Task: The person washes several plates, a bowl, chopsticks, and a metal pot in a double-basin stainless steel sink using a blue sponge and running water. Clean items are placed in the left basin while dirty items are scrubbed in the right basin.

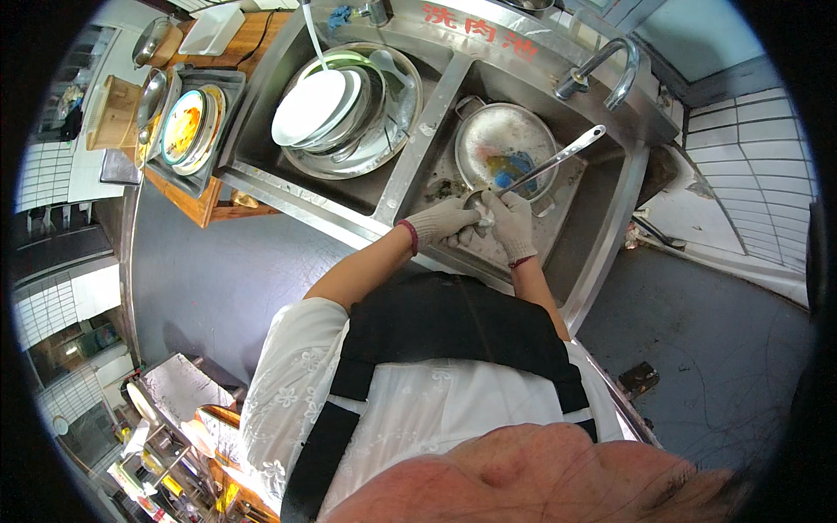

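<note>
A long-handled metal ladle (557, 157) slants across the right sink basin, its perforated handle end pointing up and right. My left hand (439, 225), in a pale knit glove with a red cuff, grips the ladle's head from the left. Gloved alike, my right hand (512, 223) closes around the head from the right. A pale, shiny wad (484, 217) shows between my fingers; what it is cannot be made out. Just beyond my hands stands a two-handled metal pot (476, 134) holding cloudy liquid. A blue cloth or scrubber (513, 171) lies in it, partly behind the ladle handle.
In the left basin (258, 153), water runs onto white plates (307, 108) stacked in a large metal bowl (416, 98). A curved faucet (614, 72) overhangs the right basin. Soiled plates (186, 127) sit in a grey tray (225, 98) on a wooden table (186, 202).
</note>
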{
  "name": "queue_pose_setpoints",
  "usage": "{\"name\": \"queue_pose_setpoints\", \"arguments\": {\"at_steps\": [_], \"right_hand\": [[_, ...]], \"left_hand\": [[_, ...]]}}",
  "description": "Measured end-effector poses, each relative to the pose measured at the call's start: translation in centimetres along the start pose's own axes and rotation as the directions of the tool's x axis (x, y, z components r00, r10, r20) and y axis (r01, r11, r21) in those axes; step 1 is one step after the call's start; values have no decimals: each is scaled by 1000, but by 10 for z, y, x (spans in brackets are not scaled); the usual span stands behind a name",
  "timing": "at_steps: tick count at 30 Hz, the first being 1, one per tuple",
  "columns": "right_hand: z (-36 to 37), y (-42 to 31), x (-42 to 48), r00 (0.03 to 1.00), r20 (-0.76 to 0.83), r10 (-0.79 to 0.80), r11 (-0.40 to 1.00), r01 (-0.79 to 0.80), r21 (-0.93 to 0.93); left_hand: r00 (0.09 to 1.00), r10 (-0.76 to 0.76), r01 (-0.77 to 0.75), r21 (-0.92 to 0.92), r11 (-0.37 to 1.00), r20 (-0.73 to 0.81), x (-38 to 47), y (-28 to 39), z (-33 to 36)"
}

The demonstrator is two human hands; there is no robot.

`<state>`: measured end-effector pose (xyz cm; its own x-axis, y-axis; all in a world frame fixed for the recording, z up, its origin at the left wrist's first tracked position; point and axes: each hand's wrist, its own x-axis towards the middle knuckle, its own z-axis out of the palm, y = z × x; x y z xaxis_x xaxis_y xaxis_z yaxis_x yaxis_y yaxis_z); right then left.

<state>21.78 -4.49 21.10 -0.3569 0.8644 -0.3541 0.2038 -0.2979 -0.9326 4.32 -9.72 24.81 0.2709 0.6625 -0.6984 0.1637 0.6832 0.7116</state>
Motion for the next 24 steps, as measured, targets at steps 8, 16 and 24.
{"name": "queue_pose_setpoints", "arguments": {"at_steps": [8,16,24], "right_hand": [[8,-39,-18,959,16,-282,958,280,59],[23,-22,0,977,-113,-182,974,195,118],[-42,-51,11,972,-223,-73,888,165,429]], "left_hand": [[991,-53,57,-33,998,122,-1,-9,-1],[871,252,-296,-41,954,-422,18,-19,29],[951,131,-74,203,976,-279,-20,-24,-26]]}}
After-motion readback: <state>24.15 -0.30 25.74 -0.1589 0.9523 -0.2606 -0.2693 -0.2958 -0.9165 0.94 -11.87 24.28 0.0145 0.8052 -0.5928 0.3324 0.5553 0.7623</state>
